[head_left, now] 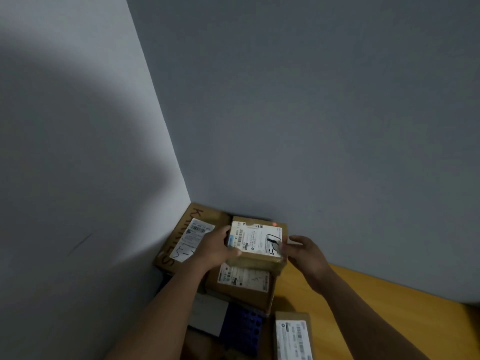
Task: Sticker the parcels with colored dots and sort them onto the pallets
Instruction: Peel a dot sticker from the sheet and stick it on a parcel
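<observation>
A small cardboard parcel (257,241) with a white shipping label and a red dot sticker (274,224) near its far right corner sits atop a stack in the room's corner. My left hand (217,246) grips its left side, thumb on the front edge. My right hand (305,252) holds its right side with curled fingers. Beneath it lies another labelled parcel (244,281). A larger flat box (187,237) with handwriting and a label lies to the left against the wall. A blue pallet (242,331) shows under the stack.
Grey walls (311,113) meet in a corner right behind the stack. A further labelled parcel (293,336) lies at the bottom edge. An orange-brown floor (376,307) stretches to the right. A grey flat item (210,318) sits by the blue pallet.
</observation>
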